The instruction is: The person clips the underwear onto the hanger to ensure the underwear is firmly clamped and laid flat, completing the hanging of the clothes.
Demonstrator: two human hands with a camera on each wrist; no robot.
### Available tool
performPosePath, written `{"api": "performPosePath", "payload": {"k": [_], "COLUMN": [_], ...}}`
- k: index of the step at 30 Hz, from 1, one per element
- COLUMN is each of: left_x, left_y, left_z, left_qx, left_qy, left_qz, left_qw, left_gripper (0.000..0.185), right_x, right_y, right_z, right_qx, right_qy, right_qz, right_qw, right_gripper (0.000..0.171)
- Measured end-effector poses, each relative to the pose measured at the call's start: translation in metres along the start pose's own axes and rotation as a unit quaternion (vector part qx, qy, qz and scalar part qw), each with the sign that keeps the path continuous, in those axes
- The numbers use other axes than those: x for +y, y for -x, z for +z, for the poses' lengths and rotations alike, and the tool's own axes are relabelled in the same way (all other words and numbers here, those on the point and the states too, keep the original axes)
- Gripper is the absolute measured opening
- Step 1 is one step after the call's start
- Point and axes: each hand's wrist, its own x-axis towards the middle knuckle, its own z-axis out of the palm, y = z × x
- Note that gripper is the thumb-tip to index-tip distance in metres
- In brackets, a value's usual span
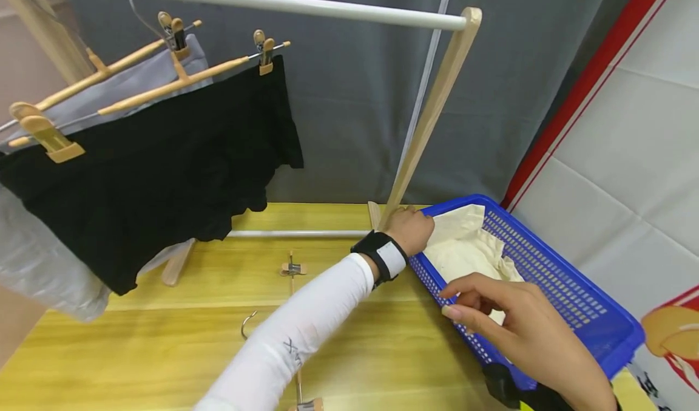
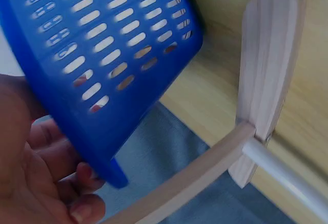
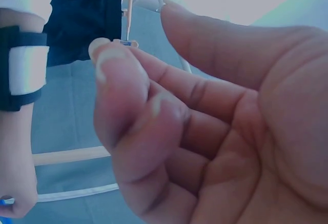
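Right hand slack-fingered over basket rim (left hand gripping far corner).

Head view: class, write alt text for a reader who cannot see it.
A person's left hand grips the far corner of a blue basket holding cream cloth on a yellow wooden table, while the right hand hovers open over its near rim. To the left, black shorts hang from a clip hanger on a rack.

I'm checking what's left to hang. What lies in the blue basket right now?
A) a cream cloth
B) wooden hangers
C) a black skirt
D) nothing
A: a cream cloth lies crumpled in the blue basket, between the left hand and right hand.
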Motion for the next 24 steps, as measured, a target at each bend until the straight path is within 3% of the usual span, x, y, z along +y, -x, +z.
{"api": "performPosePath", "payload": {"k": [6,13,16,18,20,22,24], "left_x": [0.011,0.020,0.015,0.012,0.009,0.008,0.009], "left_y": [-0.006,-0.010,-0.009,-0.008,-0.006,-0.006,-0.005], "left_z": [0.002,0.004,-0.001,-0.006,-0.012,-0.020,-0.030], "left_qx": [-0.007,-0.003,0.027,0.053,0.080,0.103,0.118], "left_qy": [0.013,0.103,0.178,0.263,0.352,0.441,0.534], "left_qz": [-0.050,-0.108,-0.122,-0.136,-0.138,-0.128,-0.110], "left_qw": [0.9986,0.9888,0.9761,0.9537,0.9223,0.8821,0.8302], "left_gripper": [0.023,0.024,0.027,0.028,0.029,0.028,0.027], "right_x": [-0.002,-0.001,0.002,0.003,0.004,0.005,0.006], "right_y": [0.001,0.004,0.006,0.006,0.004,0.003,0.001], "right_z": [-0.001,-0.004,-0.006,-0.007,-0.008,-0.008,-0.008], "right_qx": [0.016,0.048,0.060,0.062,0.061,0.069,0.084], "right_qy": [0.003,0.023,0.007,-0.010,-0.020,-0.022,-0.005], "right_qz": [0.014,0.049,0.059,0.062,0.070,0.079,0.098], "right_qw": [1.000,0.997,0.996,0.996,0.995,0.994,0.992], "right_gripper": [0.026,0.025,0.029,0.031,0.031,0.028,0.022]}}
